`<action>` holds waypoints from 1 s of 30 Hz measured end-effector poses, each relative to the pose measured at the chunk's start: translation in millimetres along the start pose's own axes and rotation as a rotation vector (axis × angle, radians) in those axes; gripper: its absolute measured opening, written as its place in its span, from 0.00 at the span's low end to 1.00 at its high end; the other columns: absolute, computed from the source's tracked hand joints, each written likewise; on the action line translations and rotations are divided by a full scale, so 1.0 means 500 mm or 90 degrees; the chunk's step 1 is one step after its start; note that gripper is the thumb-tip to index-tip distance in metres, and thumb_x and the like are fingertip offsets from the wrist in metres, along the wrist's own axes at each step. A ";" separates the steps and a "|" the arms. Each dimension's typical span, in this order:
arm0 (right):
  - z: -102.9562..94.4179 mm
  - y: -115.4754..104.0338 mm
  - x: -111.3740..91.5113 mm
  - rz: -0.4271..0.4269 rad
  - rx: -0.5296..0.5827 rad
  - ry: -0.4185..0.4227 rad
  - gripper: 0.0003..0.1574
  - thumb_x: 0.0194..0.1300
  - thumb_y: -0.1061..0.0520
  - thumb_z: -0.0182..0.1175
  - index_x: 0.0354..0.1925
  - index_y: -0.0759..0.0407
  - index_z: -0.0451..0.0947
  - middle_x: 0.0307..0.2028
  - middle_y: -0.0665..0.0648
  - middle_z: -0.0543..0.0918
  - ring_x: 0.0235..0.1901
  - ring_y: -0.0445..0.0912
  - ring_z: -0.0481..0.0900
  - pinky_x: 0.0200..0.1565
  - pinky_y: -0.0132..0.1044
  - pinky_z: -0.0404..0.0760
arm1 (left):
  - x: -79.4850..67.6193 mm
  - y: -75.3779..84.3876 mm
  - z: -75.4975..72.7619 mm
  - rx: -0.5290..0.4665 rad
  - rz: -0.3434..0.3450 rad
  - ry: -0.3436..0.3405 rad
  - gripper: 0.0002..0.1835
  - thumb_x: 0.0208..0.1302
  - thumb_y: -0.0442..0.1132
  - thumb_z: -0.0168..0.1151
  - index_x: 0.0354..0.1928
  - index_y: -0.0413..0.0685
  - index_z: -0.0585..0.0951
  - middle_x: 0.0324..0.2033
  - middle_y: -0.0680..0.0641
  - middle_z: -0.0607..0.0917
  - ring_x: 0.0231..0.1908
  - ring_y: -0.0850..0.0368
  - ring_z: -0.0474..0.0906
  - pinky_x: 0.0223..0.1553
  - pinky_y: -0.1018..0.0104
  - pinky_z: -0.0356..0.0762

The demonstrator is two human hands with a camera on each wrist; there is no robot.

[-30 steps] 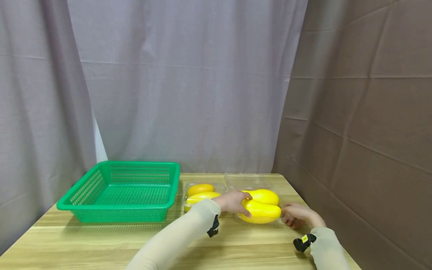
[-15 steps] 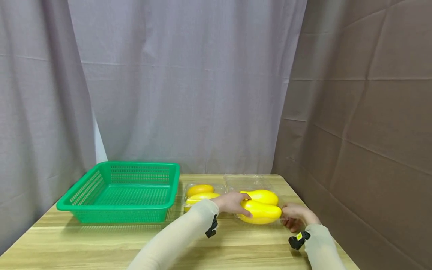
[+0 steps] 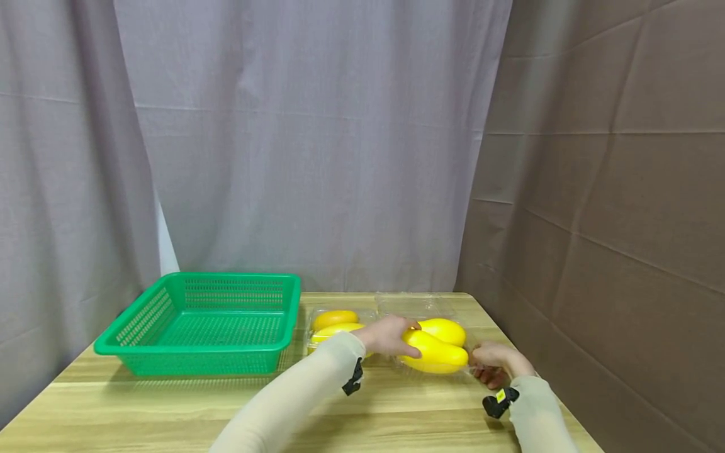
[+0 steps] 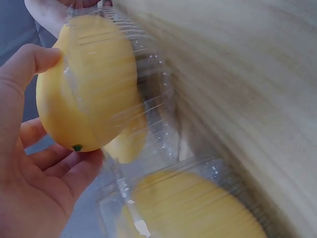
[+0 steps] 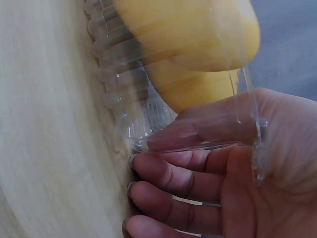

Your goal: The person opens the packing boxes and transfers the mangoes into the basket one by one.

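Yellow fruit (image 3: 433,353) in left hand (image 3: 391,336), fingers spread around it, right hand (image 3: 494,363) pinching clear tub (image 5: 110,84) at its right side, fingers bent

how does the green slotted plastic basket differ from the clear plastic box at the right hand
The green plastic basket is opaque and slotted; the clear plastic box is see-through and ribbed. The basket is wider than the box. No hand touches the basket, while the right hand pinches the box. Both are open at the top.
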State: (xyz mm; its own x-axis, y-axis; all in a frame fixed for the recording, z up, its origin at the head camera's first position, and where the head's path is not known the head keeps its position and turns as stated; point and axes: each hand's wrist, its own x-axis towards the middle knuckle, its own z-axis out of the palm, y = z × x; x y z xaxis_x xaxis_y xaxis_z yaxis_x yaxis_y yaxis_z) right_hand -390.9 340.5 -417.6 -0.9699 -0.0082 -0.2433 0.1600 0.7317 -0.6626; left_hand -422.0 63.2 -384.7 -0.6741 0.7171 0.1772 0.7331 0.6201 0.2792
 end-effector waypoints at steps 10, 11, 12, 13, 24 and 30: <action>0.003 0.001 0.003 0.008 0.018 -0.008 0.06 0.57 0.61 0.52 0.33 0.64 0.68 0.24 0.61 0.76 0.17 0.47 0.69 0.19 0.36 0.75 | -0.001 -0.002 -0.053 -0.008 0.007 0.011 0.33 0.53 0.59 0.65 0.59 0.52 0.74 0.49 0.57 0.80 0.42 0.66 0.74 0.45 0.72 0.70; 0.002 0.002 0.003 0.009 0.020 -0.010 0.06 0.57 0.61 0.52 0.33 0.64 0.68 0.24 0.61 0.76 0.17 0.47 0.69 0.19 0.36 0.74 | 0.000 -0.004 -0.061 -0.004 0.008 0.017 0.33 0.53 0.58 0.65 0.59 0.51 0.74 0.48 0.57 0.80 0.41 0.65 0.75 0.45 0.72 0.70; 0.002 0.002 0.004 0.009 0.018 -0.012 0.06 0.57 0.61 0.52 0.33 0.64 0.68 0.24 0.61 0.77 0.18 0.47 0.69 0.19 0.36 0.74 | 0.000 -0.005 -0.070 0.001 0.008 0.026 0.33 0.53 0.58 0.65 0.58 0.50 0.75 0.48 0.56 0.80 0.42 0.65 0.75 0.45 0.72 0.70; 0.001 0.002 0.005 0.009 0.016 -0.012 0.06 0.57 0.61 0.52 0.33 0.64 0.68 0.24 0.61 0.77 0.18 0.47 0.69 0.20 0.36 0.74 | 0.000 -0.005 -0.079 0.005 0.004 0.032 0.32 0.53 0.58 0.65 0.58 0.50 0.75 0.48 0.56 0.80 0.42 0.64 0.74 0.45 0.72 0.70; 0.003 0.002 0.006 0.011 -0.011 -0.017 0.05 0.56 0.61 0.53 0.31 0.63 0.71 0.24 0.60 0.77 0.19 0.47 0.72 0.21 0.37 0.77 | -0.026 -0.035 -0.195 0.029 -0.047 0.105 0.33 0.54 0.58 0.64 0.59 0.48 0.73 0.46 0.51 0.80 0.38 0.62 0.73 0.38 0.70 0.71; -0.001 -0.005 0.002 0.005 -0.017 -0.023 0.07 0.55 0.60 0.54 0.32 0.64 0.70 0.25 0.60 0.76 0.21 0.48 0.72 0.22 0.38 0.77 | -0.062 -0.069 -0.266 0.041 -0.071 0.136 0.33 0.55 0.57 0.64 0.58 0.47 0.73 0.44 0.51 0.80 0.37 0.61 0.74 0.36 0.69 0.72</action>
State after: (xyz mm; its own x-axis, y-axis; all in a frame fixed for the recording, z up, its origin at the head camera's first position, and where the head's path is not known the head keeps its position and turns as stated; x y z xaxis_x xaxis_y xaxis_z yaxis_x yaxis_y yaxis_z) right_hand -392.5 339.0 -415.6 -0.9615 -0.0265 -0.2734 0.1617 0.7498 -0.6416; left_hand -438.4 -23.0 -274.5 -0.7503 0.5630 0.3465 0.6522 0.7160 0.2490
